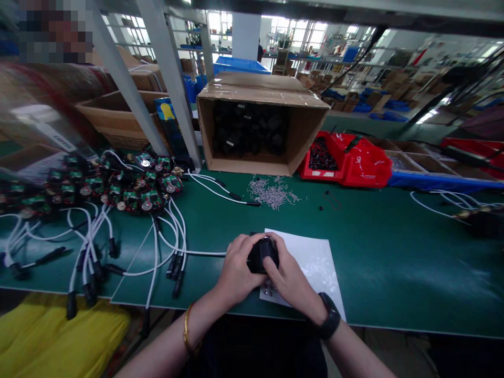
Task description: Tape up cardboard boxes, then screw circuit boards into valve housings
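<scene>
A small black plastic housing (261, 255) is gripped between both of my hands just above the green table mat (378, 247). My left hand (236, 269) wraps its left side, fingers curled round it. My right hand (286, 273) presses on its right side, thumb on top. A white cable (197, 252) runs from the housing off to the left. Under my hands lies a white sheet of paper (315, 260) with a few small metal bits near its front edge.
A heap of green circuit boards with white cables (118, 189) fills the left. An open cardboard box of black parts (252, 128) lies on its side at the back. Loose screws (271, 191) lie before it, red bins (346, 157) to its right. A yellow cushion (55, 331) sits below left.
</scene>
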A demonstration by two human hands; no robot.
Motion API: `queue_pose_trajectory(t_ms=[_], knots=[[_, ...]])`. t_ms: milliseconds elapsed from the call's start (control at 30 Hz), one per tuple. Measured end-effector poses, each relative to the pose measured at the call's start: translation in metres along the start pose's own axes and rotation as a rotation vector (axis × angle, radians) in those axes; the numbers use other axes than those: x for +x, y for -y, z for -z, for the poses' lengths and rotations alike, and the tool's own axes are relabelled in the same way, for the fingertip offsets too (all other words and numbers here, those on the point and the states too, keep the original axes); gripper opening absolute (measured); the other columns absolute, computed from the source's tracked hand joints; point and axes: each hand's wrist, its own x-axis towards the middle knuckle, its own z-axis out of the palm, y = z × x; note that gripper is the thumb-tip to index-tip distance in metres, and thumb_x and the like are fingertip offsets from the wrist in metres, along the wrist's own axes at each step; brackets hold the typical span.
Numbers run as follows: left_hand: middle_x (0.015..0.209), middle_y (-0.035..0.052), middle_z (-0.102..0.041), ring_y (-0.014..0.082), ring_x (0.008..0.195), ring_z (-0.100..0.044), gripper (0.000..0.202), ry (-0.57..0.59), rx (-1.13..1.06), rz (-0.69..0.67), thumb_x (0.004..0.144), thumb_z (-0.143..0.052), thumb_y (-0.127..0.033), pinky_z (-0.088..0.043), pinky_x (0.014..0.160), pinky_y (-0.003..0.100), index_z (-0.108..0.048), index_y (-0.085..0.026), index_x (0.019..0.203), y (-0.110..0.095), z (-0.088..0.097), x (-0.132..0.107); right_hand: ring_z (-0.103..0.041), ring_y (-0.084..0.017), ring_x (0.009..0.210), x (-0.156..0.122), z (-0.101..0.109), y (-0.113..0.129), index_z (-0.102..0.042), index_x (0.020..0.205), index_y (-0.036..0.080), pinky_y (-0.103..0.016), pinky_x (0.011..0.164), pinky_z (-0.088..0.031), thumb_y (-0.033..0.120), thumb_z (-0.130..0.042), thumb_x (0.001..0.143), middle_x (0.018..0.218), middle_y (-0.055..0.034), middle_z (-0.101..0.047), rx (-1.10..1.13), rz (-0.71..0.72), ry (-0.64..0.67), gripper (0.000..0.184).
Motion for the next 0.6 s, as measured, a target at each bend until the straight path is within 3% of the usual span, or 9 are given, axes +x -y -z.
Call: queue_pose_trajectory(t_ms=[67,167,233,300,367,433,600], knots=[[0.116,0.0057,-0.046,0.0235,0.108,-0.045,0.062,-0.043,-0.15,0.049,0.061,-0.07,-0.014,-0.036,0.094,0.038,-0.041,-0.024,0.115,0.01,0.002,-0.002,-0.058,-0.019,0.081,-0.001,-0.004,-0.001,-0.041,0.122,0.017,-0.031,0.068,-0.049,0.048,-0.047,0.084,0.103,-0.0094,-0.057,0.223,-0.114,0.028,0.05],[0.12,0.0073,-0.044,0.0228,0.108,-0.046,0.071,0.016,-0.369,0.088,0.058,-0.075,-0.021,-0.037,0.093,0.035,-0.036,-0.021,0.117,0.022,0.01,0.0,-0.053,-0.012,0.053,-0.002,-0.011,-0.003,-0.052,0.11,0.015,-0.023,0.045,-0.041,0.05,-0.061,0.074,0.083,-0.0053,-0.061,0.492,-0.271,0.024,0.051],[0.12,0.008,-0.047,0.0237,0.108,-0.047,0.074,0.123,-0.526,0.066,0.061,-0.075,-0.037,-0.037,0.092,0.034,-0.036,-0.021,0.121,0.025,0.018,0.005,-0.052,-0.011,0.052,-0.002,-0.015,-0.004,-0.056,0.105,0.015,-0.021,0.043,-0.039,0.048,-0.068,0.069,0.081,-0.0049,-0.061,0.567,-0.291,-0.009,0.051],[0.113,0.0084,-0.053,0.0229,0.103,-0.05,0.064,0.149,-0.649,0.087,0.073,-0.062,-0.05,-0.039,0.088,0.032,-0.038,-0.018,0.123,0.025,0.024,0.012,-0.053,-0.011,0.055,-0.002,-0.018,-0.004,-0.057,0.104,0.014,-0.021,0.044,-0.04,0.045,-0.07,0.068,0.08,-0.0044,-0.061,0.59,-0.29,-0.024,0.05],[0.101,0.0073,-0.059,0.0199,0.092,-0.054,0.046,0.088,-0.657,0.156,0.083,-0.048,-0.048,-0.041,0.08,0.029,-0.048,-0.016,0.116,0.022,0.027,0.017,-0.054,-0.012,0.057,-0.001,-0.019,-0.003,-0.058,0.103,0.014,-0.021,0.045,-0.041,0.044,-0.072,0.067,0.076,-0.0035,-0.061,0.588,-0.283,-0.023,0.049],[0.093,0.006,-0.061,0.018,0.085,-0.055,0.035,0.01,-0.584,0.208,0.084,-0.049,-0.042,-0.041,0.076,0.027,-0.057,-0.014,0.104,0.019,0.027,0.02,-0.054,-0.012,0.058,0.0,-0.019,-0.003,-0.058,0.103,0.014,-0.021,0.046,-0.043,0.042,-0.073,0.066,0.075,-0.0032,-0.061,0.584,-0.279,-0.029,0.049],[0.095,0.0064,-0.062,0.0191,0.089,-0.054,0.032,-0.06,-0.547,0.219,0.085,-0.047,-0.041,-0.04,0.079,0.027,-0.061,-0.014,0.097,0.022,0.019,0.024,-0.058,-0.017,0.064,0.005,-0.021,0.0,-0.06,0.103,0.012,-0.026,0.054,-0.049,0.046,-0.072,0.065,0.076,-0.005,-0.063,0.531,-0.292,-0.083,0.052]])
